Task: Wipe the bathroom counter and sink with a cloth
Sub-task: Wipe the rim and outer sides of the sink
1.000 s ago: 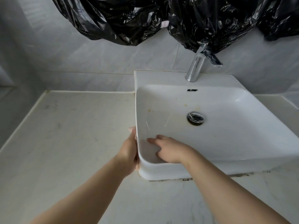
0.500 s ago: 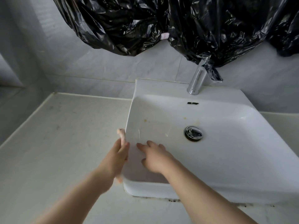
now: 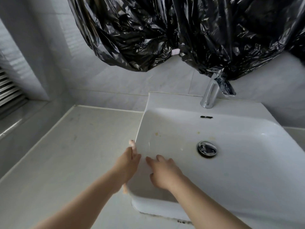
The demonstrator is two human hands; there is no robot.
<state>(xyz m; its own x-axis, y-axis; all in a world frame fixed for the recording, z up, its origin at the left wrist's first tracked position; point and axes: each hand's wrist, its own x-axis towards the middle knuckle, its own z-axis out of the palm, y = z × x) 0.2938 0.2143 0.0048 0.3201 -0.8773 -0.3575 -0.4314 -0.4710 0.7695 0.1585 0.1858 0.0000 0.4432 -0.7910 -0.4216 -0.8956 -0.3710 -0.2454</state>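
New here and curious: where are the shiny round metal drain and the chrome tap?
shiny round metal drain (image 3: pixel 207 149), head view, centre of its plug.
chrome tap (image 3: pixel 210 95), head view, middle of its body.
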